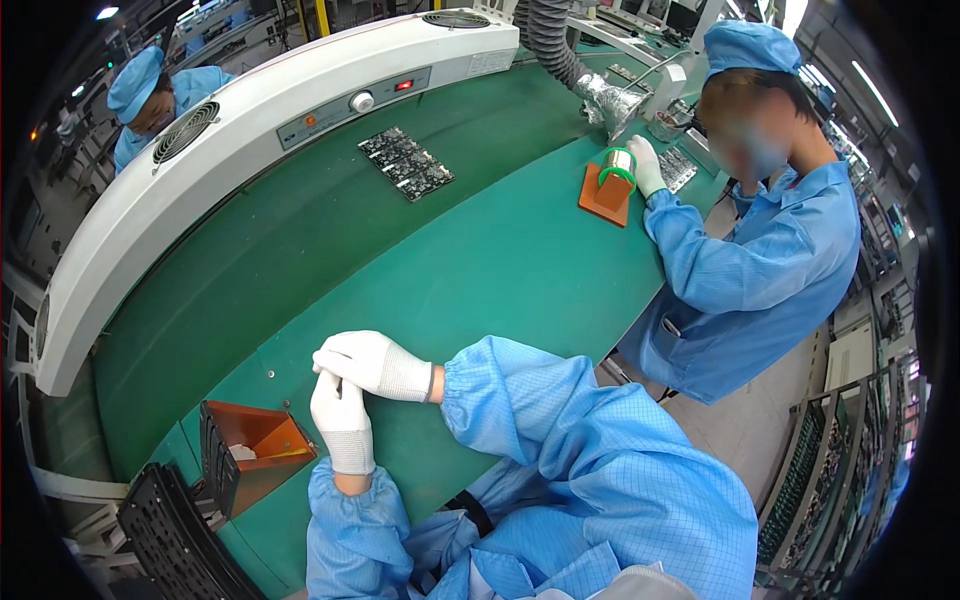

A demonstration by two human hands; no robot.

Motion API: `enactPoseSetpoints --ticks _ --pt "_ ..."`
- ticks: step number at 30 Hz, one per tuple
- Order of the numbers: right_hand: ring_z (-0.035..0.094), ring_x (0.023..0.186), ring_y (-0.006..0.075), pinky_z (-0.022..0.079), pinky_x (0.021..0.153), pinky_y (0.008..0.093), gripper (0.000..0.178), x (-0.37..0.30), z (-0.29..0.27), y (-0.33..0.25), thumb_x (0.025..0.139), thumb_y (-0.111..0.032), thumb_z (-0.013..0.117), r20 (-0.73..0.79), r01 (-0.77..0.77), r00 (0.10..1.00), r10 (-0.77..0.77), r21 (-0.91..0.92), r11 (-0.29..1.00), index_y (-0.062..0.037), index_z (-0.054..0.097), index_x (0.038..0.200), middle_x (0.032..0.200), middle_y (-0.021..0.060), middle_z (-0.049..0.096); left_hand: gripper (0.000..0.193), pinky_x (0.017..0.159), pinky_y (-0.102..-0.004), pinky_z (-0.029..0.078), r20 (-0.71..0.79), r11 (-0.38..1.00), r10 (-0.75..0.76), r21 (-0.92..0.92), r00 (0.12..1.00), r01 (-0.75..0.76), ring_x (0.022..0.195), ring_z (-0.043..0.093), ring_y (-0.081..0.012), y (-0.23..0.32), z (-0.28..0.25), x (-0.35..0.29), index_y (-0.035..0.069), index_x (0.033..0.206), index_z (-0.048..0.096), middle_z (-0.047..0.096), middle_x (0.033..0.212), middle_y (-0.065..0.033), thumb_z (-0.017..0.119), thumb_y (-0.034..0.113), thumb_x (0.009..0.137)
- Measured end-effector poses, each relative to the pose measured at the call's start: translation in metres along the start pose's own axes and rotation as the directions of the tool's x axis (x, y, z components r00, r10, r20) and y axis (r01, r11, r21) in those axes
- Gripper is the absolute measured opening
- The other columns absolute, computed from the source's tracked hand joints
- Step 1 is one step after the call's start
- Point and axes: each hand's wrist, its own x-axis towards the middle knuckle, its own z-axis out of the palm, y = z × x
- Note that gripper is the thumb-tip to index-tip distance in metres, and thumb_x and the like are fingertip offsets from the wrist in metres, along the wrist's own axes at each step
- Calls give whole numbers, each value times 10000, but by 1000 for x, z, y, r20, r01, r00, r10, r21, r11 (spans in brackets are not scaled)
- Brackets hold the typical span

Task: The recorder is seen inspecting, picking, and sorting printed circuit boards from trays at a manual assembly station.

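Matt knitted cloth gloves (372,363), smooth tabletop (500,275), crinkled shiny foil (611,102)

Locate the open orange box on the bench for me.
The open orange box sits at the lower left of the head view, on the green bench, between the person's gloved left hand and a black slotted rack.

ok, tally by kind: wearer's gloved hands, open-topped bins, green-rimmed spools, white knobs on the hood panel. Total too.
Wearer's left hand and right hand: 2
Open-topped bin: 1
Green-rimmed spool: 1
White knob: 1
Total: 5
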Motion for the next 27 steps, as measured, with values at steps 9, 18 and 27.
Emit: enactPoseSetpoints --ticks 9,18,27 --pt "680 880 328 541 845 401 316 0 4 6 1034 -270 513 -4 56 998 -56 -70 996 -39 695 919 907 144 701 264 776 -300 494 -8 999 15 -39 1000 -15 874 634 -159 -7 0 0 -103 1167 638 688 932 -124 520 92 1033" --pt "680 871 325 543 833 399 312 0 3 3 1036 -263 511 2 22 1000 -22 -18 1000 -36 690 919 904 137 702 262 787 -314 501 -4 1000 19 -7 1000 -19 873 646 -183 -8 -1 0 -88 1171 642 692 936 -145 531 106 1035" --pt "676 879 324 544 833 400 283 -2 -5 -1 1038 -244 510 14 63 998 -63 -68 996 -40 681 941 909 133 693 277 827 -285 491 19 1000 -18 -3 1000 18 919 623 -144 -1 2 -1 -105 1175 640 701 994 -110 523 109 1045"
